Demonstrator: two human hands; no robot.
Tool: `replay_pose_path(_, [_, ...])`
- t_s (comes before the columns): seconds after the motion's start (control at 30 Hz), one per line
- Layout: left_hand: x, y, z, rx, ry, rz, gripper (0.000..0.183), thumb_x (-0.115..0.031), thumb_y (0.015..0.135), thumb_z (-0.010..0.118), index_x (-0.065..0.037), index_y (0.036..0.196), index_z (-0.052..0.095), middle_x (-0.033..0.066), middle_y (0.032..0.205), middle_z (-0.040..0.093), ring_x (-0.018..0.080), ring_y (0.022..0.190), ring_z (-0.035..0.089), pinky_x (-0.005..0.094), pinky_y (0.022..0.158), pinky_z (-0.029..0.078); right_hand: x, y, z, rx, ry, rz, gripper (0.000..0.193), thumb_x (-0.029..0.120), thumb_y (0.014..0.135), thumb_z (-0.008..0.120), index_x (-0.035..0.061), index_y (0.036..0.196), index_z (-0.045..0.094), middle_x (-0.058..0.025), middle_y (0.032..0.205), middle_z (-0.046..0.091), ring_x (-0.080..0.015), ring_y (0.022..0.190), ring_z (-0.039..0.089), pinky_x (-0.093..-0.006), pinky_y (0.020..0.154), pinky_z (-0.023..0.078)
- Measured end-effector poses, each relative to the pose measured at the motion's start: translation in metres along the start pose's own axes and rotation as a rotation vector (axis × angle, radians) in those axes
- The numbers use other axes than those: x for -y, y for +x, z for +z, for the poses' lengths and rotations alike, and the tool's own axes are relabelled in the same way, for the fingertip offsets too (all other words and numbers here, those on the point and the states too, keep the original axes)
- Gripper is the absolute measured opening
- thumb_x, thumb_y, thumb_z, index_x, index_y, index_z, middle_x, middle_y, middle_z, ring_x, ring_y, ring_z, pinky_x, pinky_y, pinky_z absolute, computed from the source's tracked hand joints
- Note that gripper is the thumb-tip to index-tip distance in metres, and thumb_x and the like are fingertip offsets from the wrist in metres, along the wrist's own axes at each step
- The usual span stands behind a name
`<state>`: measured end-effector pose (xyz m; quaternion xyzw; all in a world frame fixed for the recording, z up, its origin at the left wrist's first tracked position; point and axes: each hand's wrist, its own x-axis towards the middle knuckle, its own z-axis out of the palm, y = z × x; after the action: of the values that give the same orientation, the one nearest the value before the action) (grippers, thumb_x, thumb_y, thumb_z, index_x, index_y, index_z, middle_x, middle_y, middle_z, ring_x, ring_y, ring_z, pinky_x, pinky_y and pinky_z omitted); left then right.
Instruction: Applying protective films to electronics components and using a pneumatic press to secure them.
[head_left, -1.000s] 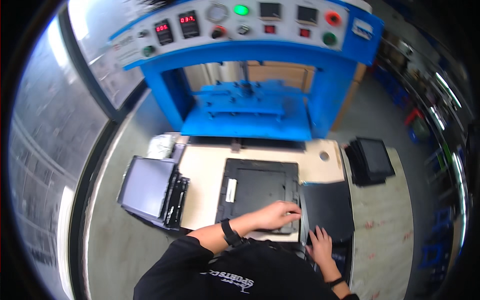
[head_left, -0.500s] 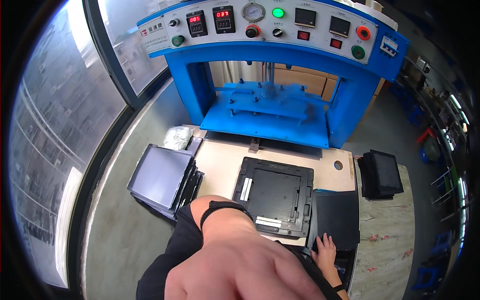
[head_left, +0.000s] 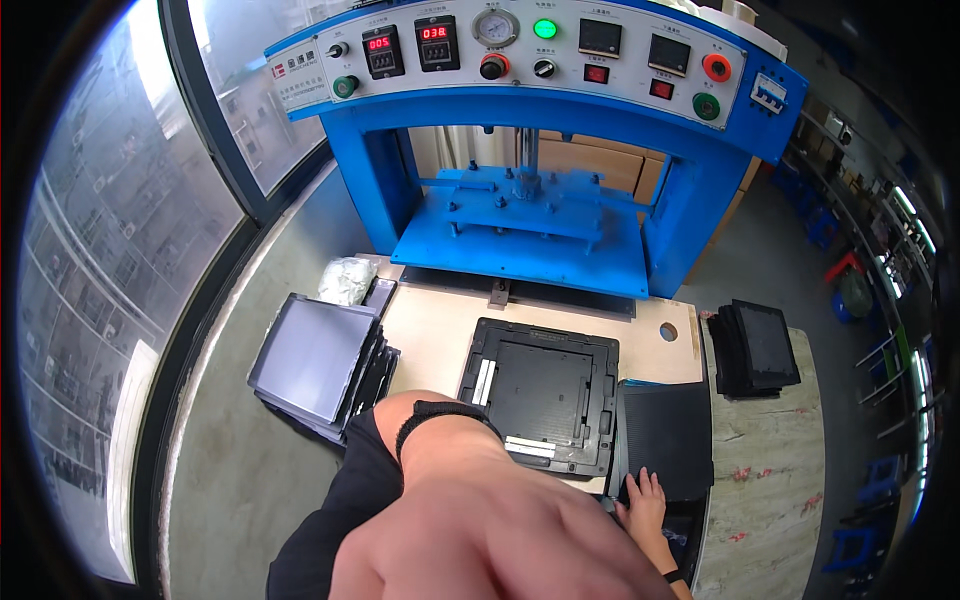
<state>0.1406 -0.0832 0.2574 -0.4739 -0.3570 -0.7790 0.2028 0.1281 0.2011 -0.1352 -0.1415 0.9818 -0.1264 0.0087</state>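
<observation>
bright daylight from left window [head_left: 120,250] | fisheye bending, dark rim | near left hand [head_left: 500,530] blurred

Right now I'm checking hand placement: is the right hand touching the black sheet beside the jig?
Touching. The head view shows the right hand lying flat, its fingers on the near edge of the black sheet.

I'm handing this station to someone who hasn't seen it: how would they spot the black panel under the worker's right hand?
Start at the big blue press and come down to the pale board before it. A square black fixture with white strips lies there; just to its right, the right hand rests on the black panel. Unlike the ribbed fixture, this panel is plain and smooth.
</observation>
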Motion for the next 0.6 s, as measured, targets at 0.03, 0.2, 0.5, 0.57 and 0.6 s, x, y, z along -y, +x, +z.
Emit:
replay_pose_path(0.03, [0.006,0.005,-0.002,0.043,0.007,0.07,0.008,-0.001,0.078,0.07,-0.002,0.074,0.062,0.0032,0.089,0.059,0.0163,0.086,0.064,0.0253,0.077,0.055,-0.001,0.0,0.0,0.001,-0.001,-0.004,0.062,0.02,0.066,0.075,0.0077,0.124,0.056,-0.0236,0.134,0.045,-0.0439,0.122,0.043,-0.0514,0.102,0.034])
replay_pose_path(0.2, [0.021,0.007,-0.016,0.263,0.049,0.414,0.007,-0.006,0.082,0.068,-0.001,0.082,0.064,0.0045,0.09,0.06,0.0162,0.087,0.063,0.0252,0.078,0.053,0.0,0.004,0.002,-0.01,-0.021,-0.039,0.063,0.022,0.066,0.075,0.0079,0.124,0.056,-0.0237,0.135,0.045,-0.0443,0.122,0.043,-0.0518,0.101,0.034])
replay_pose_path(0.5, [0.085,-0.043,-0.094,0.33,0.402,-0.328,0.032,-0.027,0.094,0.05,0.001,0.084,0.06,0.013,0.084,0.061,0.0265,0.078,0.061,0.0392,0.077,0.049,0.005,-0.01,-0.004,-0.101,-0.023,-0.046,0.062,0.022,0.065,0.076,0.0092,0.122,0.055,-0.0193,0.133,0.045,-0.0411,0.122,0.042,-0.0499,0.099,0.036])
replay_pose_path(0.57, [0.118,-0.078,-0.108,0.412,0.605,-0.67,0.015,-0.013,0.087,0.06,0.002,0.09,0.06,0.013,0.084,0.06,0.0261,0.081,0.06,0.0333,0.073,0.047,0.006,-0.01,-0.011,-0.047,0.055,-0.038,0.066,0.022,0.066,0.076,0.0111,0.126,0.052,-0.0159,0.136,0.043,-0.04,0.125,0.039,-0.0499,0.101,0.035])
replay_pose_path(0.6, [0.132,-0.106,-0.118,0.466,0.685,-0.811,0.015,-0.014,0.087,0.061,0.001,0.091,0.06,0.0138,0.084,0.06,0.0275,0.081,0.061,0.0335,0.072,0.047,0.004,-0.012,-0.011,-0.036,0.081,-0.04,0.067,0.021,0.066,0.076,0.012,0.127,0.051,-0.0146,0.137,0.042,-0.0397,0.126,0.037,-0.0497,0.102,0.034])
